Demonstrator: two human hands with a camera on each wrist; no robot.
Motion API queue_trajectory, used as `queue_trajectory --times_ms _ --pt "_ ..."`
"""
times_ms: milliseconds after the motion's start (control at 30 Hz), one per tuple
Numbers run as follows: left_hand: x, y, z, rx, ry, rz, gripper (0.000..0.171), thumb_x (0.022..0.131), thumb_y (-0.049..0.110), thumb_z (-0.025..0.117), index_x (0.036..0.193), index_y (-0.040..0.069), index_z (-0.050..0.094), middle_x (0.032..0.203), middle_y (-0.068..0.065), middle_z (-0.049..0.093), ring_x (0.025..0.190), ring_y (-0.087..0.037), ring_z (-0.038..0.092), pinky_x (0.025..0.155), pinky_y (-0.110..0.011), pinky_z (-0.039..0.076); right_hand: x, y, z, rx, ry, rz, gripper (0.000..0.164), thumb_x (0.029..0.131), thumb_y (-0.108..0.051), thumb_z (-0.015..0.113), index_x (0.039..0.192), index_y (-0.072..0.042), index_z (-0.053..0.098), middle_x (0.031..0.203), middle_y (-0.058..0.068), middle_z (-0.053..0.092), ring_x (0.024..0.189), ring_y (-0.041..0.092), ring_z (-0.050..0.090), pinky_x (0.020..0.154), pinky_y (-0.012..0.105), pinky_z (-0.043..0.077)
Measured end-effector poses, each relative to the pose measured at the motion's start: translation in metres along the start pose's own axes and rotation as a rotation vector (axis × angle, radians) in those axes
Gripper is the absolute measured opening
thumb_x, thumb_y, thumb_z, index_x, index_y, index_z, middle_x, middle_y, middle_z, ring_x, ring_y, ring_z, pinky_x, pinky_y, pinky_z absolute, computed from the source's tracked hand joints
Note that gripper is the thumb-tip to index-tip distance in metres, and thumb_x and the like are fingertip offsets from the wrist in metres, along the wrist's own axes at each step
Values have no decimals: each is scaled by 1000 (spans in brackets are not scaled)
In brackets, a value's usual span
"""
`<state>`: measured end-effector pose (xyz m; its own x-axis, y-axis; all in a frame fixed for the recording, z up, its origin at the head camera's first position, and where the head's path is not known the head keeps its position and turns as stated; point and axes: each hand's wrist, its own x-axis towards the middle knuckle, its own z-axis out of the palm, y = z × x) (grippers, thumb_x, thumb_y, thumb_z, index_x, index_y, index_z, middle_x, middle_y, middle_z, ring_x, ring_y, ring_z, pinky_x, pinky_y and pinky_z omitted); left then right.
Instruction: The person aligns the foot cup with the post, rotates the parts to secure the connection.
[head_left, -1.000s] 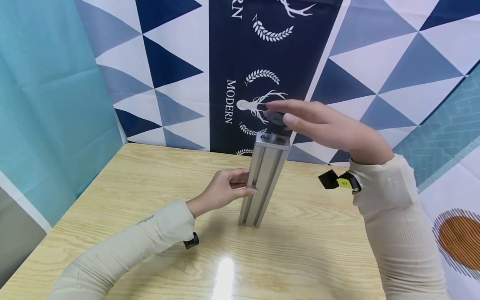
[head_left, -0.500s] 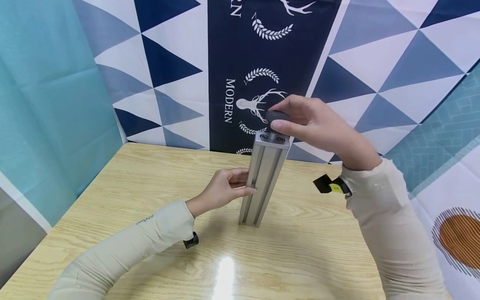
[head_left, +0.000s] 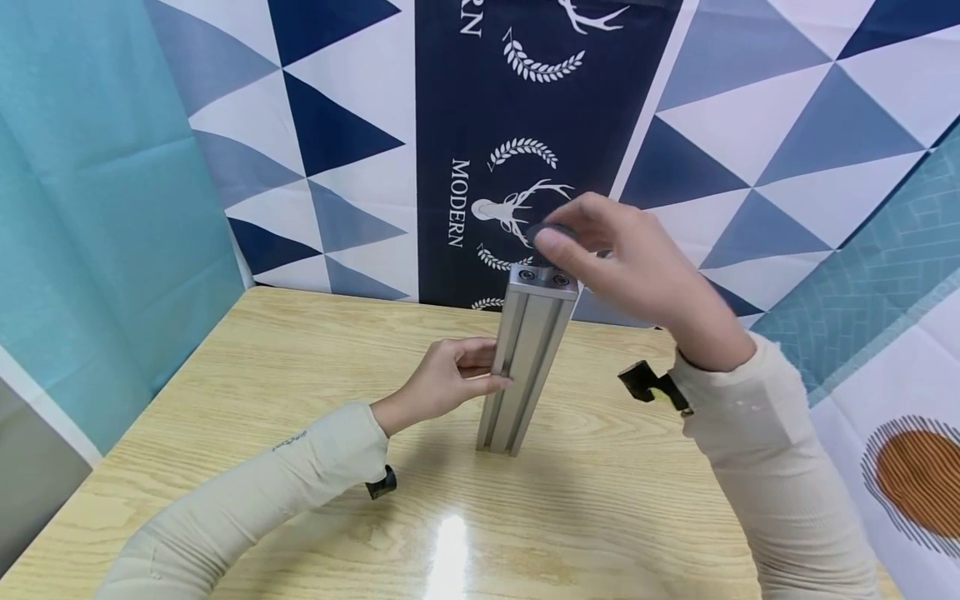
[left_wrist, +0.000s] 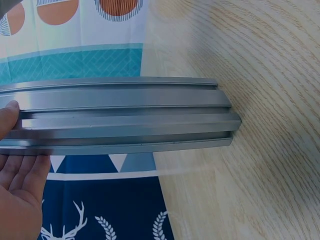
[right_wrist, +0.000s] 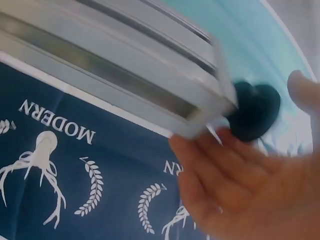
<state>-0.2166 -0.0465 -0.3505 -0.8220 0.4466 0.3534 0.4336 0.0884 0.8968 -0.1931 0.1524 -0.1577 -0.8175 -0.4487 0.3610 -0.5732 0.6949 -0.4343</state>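
Observation:
A silver aluminium profile [head_left: 528, 350] stands on the wooden table, leaning slightly in the head view. Its slotted side fills much of the left wrist view. My left hand [head_left: 438, 379] grips its middle, thumb on the near face and fingers round the left side. On top, an end plate [head_left: 543, 282] with two bolts carries a black rounded foot [right_wrist: 255, 112] on a short stem. Around this foot curl the thumb and fingers of my right hand [head_left: 633, 258], covering much of it in the head view. The right wrist view is blurred there.
The light wooden table [head_left: 300, 350] reaches back to a patterned curtain [head_left: 345, 125] of triangles and deer heads. A teal curtain [head_left: 90, 208] hangs at the left. Both wrists wear a small black camera mount.
My right hand has gone from spread fingers above the foot to thumb and fingers round it, its wrist swinging left and down. The left hand and the profile have stayed put.

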Motion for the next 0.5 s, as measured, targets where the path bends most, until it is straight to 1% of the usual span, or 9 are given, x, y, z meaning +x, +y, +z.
queue_trajectory --times_ms 67,167,233,300,333,367,400,433,500 --pt "0 1 0 6 3 1 46 80 5 77 123 -5 61 110 -18 69 101 -24 68 83 -25 56 2 5 -9 52 -104 -82 46 102 -38 42 136 -7 51 132 10 57 122 25 53 103 48 41" --pt "0 1 0 11 7 2 46 80 5 77 123 -5 61 110 -18 69 101 -24 68 83 -24 56 6 12 -18 146 -244 -182 45 106 -29 32 147 -10 39 144 7 47 133 22 43 109 43 37" --pt "0 1 0 14 8 0 46 80 6 77 123 -5 61 110 -18 69 101 -24 68 83 -24 56 8 15 -23 200 -326 -179 45 106 -29 31 149 -16 35 149 0 41 136 17 38 111 42 33" --pt "-1 0 0 16 9 0 46 80 6 77 123 -4 61 110 -17 69 101 -23 68 83 -24 56 9 17 -25 202 -371 -170 44 106 -28 32 150 -23 34 150 -5 38 137 14 35 113 42 31" --pt "-1 0 0 17 9 1 46 80 6 77 122 -4 61 110 -17 69 101 -23 68 83 -24 56 9 18 -25 186 -380 -182 43 106 -26 33 149 -23 35 144 -2 45 134 15 38 111 43 31" --pt "-1 0 0 17 10 0 46 80 6 77 122 -4 61 110 -17 69 100 -23 68 83 -24 56 9 18 -25 162 -376 -193 43 106 -25 36 149 -22 36 130 2 55 123 15 48 107 40 35" --pt "-1 0 0 17 10 0 46 80 6 77 122 -4 62 109 -17 69 100 -23 68 82 -24 56 9 18 -25 131 -358 -177 42 105 -26 38 147 -24 39 127 -1 57 118 14 51 102 37 39" --pt "-1 0 0 17 10 -1 46 80 6 77 122 -4 62 109 -17 69 100 -23 68 82 -24 56 8 18 -24 111 -324 -167 41 104 -25 43 145 -23 43 123 1 60 114 15 54 99 37 40" --pt "-1 0 0 14 9 -2 46 80 6 77 122 -4 62 109 -17 69 100 -23 68 82 -24 56 7 14 -20 46 -219 -127 39 100 -28 53 137 -16 53 110 6 65 106 19 59 95 37 44"
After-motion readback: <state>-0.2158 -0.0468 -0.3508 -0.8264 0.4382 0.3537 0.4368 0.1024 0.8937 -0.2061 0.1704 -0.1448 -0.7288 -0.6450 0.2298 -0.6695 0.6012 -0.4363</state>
